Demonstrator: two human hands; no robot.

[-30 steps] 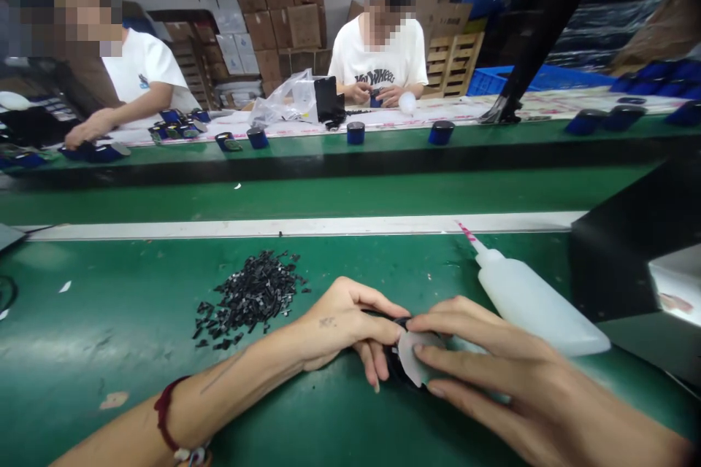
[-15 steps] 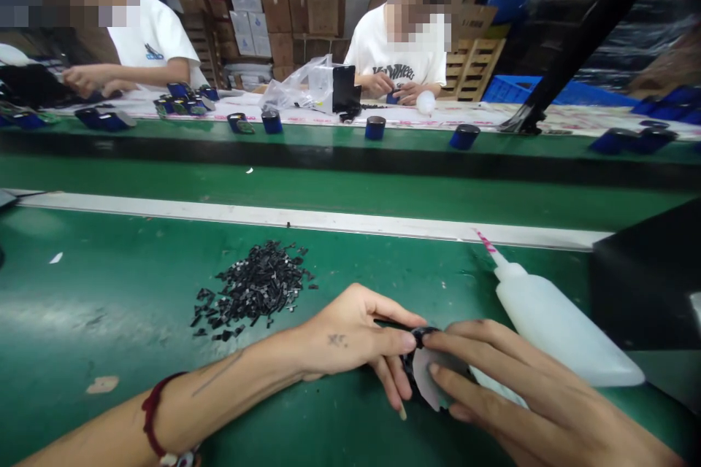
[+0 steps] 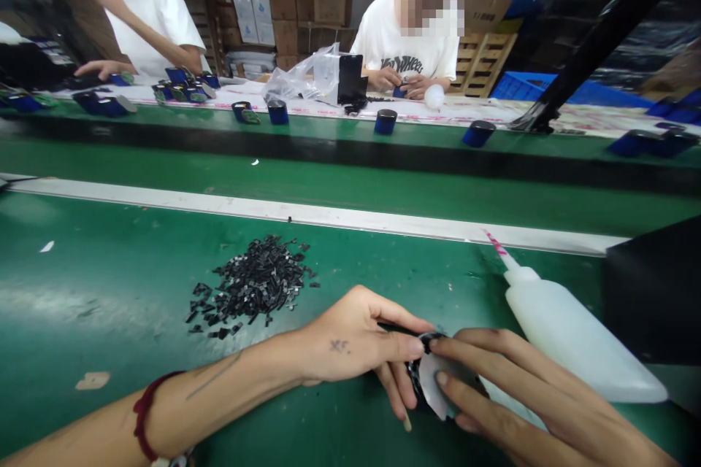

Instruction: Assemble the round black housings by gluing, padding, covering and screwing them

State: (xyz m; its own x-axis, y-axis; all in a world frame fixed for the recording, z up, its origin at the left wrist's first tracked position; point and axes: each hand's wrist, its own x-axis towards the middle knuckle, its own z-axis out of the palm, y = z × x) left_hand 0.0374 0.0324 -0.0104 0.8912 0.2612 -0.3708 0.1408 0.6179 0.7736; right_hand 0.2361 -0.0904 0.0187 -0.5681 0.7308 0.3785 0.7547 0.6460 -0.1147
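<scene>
Between both hands is a round black-rimmed part with a pale grey face (image 3: 434,387). My left hand (image 3: 364,343) grips its left edge, thumb on the near rim and fingers behind and beneath. My right hand (image 3: 509,379) holds it from the right, its fingertips pressing on the upper rim and across the face, which they partly cover. A heap of small black plastic pieces (image 3: 263,277) lies left of my hands. Behind my right hand a white squeeze bottle (image 3: 575,336) with a pink-marked nozzle rests on its side on the green tabletop (image 3: 109,306).
A white strip (image 3: 219,206) crosses the table beyond the heap. Several blue cylinders (image 3: 386,122) stand along the far bench. Two people in white shirts (image 3: 405,44) sit there. A black box-like object (image 3: 657,292) is at right, below a slanted black post (image 3: 596,36).
My view has shifted slightly; both hands keep their hold on the round part. Across the bench, the left person has raised one arm toward the head.
</scene>
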